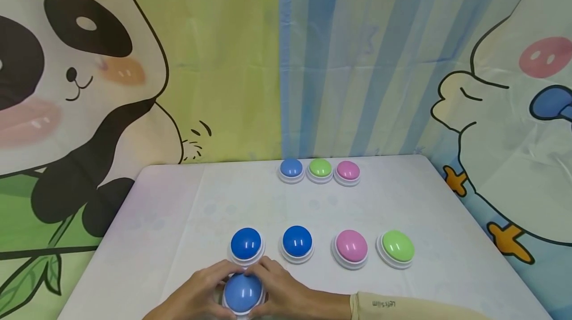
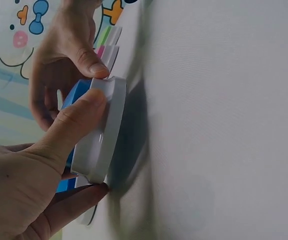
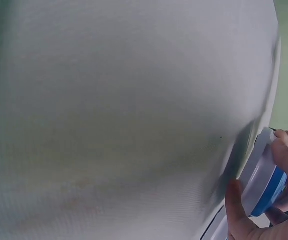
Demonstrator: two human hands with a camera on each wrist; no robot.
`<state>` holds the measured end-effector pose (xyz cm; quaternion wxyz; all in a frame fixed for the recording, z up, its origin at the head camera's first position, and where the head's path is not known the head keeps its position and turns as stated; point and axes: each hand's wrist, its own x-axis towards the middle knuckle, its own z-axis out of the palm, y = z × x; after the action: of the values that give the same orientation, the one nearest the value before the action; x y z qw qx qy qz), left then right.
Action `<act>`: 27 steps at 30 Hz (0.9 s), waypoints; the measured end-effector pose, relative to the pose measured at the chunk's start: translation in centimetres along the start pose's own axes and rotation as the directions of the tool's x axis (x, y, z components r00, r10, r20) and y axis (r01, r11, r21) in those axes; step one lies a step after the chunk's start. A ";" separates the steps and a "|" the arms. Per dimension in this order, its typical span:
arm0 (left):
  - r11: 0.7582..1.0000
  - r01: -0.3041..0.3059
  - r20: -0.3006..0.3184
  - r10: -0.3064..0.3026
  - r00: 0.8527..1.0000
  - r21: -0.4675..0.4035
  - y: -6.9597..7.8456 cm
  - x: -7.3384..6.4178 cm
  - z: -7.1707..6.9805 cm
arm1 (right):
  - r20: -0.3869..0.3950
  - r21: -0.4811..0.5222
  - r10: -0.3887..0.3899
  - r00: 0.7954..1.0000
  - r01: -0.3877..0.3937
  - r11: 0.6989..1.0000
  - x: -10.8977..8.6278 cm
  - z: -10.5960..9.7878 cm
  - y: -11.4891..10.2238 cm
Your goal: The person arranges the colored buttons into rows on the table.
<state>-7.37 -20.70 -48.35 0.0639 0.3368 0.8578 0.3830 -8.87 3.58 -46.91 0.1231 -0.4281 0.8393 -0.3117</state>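
Observation:
A push button with a light blue dome (image 1: 243,292) and white base is held between my two hands at the table's near side. My left hand (image 1: 201,294) grips its left side, thumb on the base (image 2: 103,132) in the left wrist view. From the other side my right hand (image 1: 286,287) grips it, fingers and thumb around the rim. A shadow lies under the base, which looks raised and tilted off the cloth. Just beyond the fingertips stands a dark blue button (image 1: 246,244). The held button's underside is hidden.
To the right in the same row stand another dark blue button (image 1: 297,241), a pink button (image 1: 351,246) and a green button (image 1: 398,246). At the back edge are a blue button (image 1: 291,167), a green one (image 1: 320,167) and a pink one (image 1: 348,170). Printed curtains (image 1: 232,61) surround the white table (image 1: 214,200).

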 end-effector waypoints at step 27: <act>0.963 0.086 0.077 -0.109 0.991 0.257 0.6 -0.2 0.8 | 0.038 -0.229 0.039 0.999 -0.030 0.973 0.3 0.8 0.0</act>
<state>-6.58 -20.09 -48.50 0.0781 0.3167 0.9113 0.2513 -8.71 3.00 -47.51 0.0961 -0.4312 0.8741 -0.2020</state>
